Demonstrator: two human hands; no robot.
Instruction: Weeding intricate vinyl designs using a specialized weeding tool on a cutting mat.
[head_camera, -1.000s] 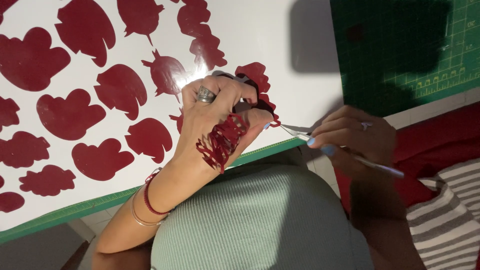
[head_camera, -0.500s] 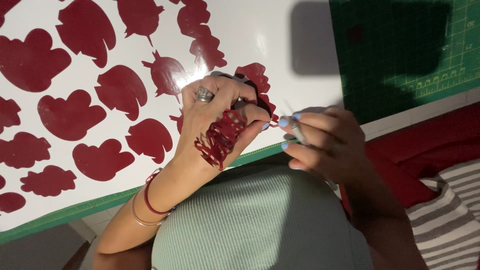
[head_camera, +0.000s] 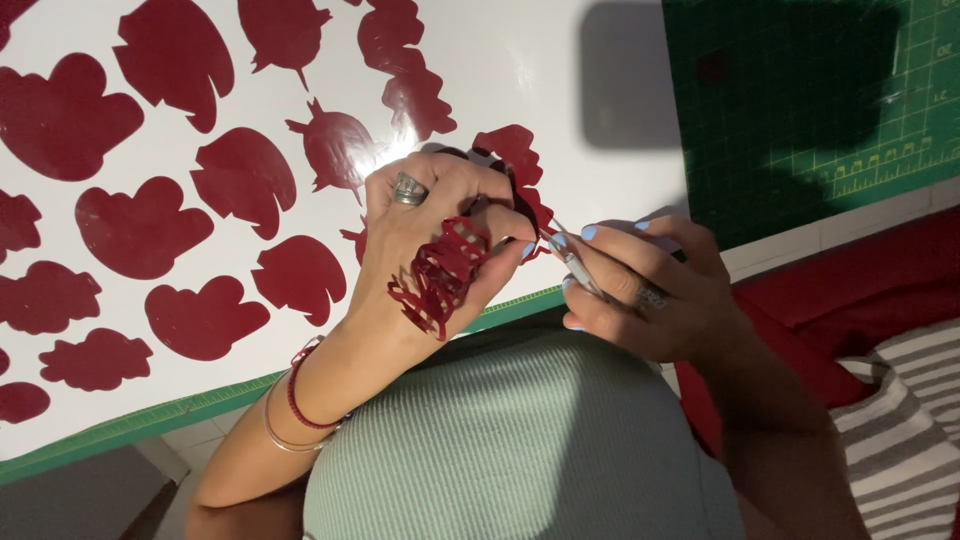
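Note:
My left hand (head_camera: 440, 235), with a ring on one finger, grips a dark red cut-out piece (head_camera: 440, 275) of thin lacy material that hangs over the palm. My right hand (head_camera: 640, 285), with pale blue nails, holds a thin metal craft knife (head_camera: 570, 258), its tip touching the red piece near my left thumb. Both hands hover over the near edge of a white sheet (head_camera: 560, 90) covered with several dark red shapes (head_camera: 140, 225).
A green cutting mat (head_camera: 820, 110) with a printed grid lies at the upper right, partly in shadow. My knee in pale green ribbed cloth (head_camera: 500, 440) fills the bottom centre. Red fabric (head_camera: 860, 290) and a striped cloth (head_camera: 900, 430) lie on the right.
My right hand has moved left and closer, bringing the knife tip up against the red piece. My left hand has stayed almost still.

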